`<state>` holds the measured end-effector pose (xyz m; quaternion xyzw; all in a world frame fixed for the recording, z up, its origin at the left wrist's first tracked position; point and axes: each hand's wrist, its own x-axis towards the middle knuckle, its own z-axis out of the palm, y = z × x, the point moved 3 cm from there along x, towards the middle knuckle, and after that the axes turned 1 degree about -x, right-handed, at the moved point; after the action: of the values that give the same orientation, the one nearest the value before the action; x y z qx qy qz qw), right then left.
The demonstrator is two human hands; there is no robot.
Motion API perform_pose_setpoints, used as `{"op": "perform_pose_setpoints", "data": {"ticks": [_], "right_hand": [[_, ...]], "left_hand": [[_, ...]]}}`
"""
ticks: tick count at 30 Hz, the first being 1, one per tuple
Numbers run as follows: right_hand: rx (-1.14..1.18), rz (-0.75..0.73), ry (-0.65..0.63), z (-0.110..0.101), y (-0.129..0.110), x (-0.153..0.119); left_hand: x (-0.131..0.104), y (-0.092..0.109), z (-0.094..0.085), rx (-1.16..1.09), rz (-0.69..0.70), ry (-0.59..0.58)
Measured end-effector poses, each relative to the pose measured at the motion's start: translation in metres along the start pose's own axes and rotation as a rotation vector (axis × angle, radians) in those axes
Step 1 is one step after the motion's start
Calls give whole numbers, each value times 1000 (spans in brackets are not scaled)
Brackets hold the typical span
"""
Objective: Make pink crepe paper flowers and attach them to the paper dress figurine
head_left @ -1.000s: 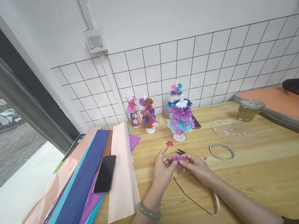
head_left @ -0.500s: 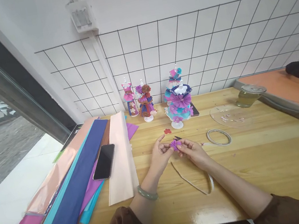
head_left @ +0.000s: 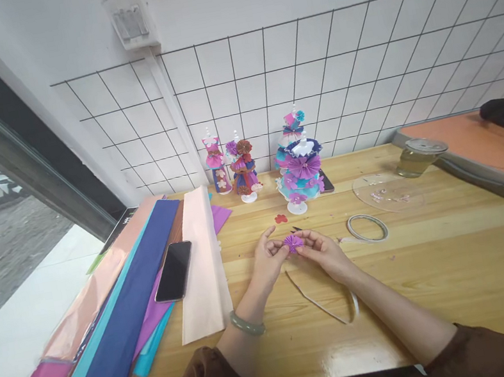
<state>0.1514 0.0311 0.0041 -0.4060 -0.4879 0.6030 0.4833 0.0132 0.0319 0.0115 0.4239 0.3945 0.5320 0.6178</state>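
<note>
A small pleated purple paper rosette (head_left: 293, 243) is pinched between my two hands above the wooden table. My left hand (head_left: 268, 259) grips its left edge with thumb and fingers, the index finger raised. On the other edge, my right hand (head_left: 325, 255) holds it between thumb and fingertips. Just beyond lies a red paper flower (head_left: 281, 218). Dark pointed tips (head_left: 296, 229), perhaps of scissors, show behind the right fingers. A strip of white tape (head_left: 325, 311) curls on the table below my hands. To the right rests a roll of tape (head_left: 367, 228).
Several small dress forms in paper frills, one purple and blue (head_left: 301, 173), stand by the wall. Left are long folded crepe papers (head_left: 128, 314) and a phone (head_left: 173, 271). Right are a clear plate (head_left: 386, 192) with small beads and a lidded cup (head_left: 415, 161).
The rosette has opened from a partial fan to a rounder, fuller disc between my fingers. Both hands stay in nearly the same place; the view has shifted slightly.
</note>
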Motion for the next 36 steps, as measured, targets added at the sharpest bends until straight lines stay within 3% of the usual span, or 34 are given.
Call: {"op": "perform_pose_setpoints", "data": {"ticks": [11, 22, 30, 36], "right_hand": [[-16, -12, -87, 5, 2, 0], [139, 97, -162, 4, 1, 0], [34, 59, -96, 4, 3, 1], [99, 59, -66, 4, 0, 0]], "left_hand": [[1, -3, 0, -26, -43, -1], [-2, -8, -2, -301, -241, -45], [-4, -5, 4, -135, -68, 15], [-8, -1, 7, -109, -23, -50]]}}
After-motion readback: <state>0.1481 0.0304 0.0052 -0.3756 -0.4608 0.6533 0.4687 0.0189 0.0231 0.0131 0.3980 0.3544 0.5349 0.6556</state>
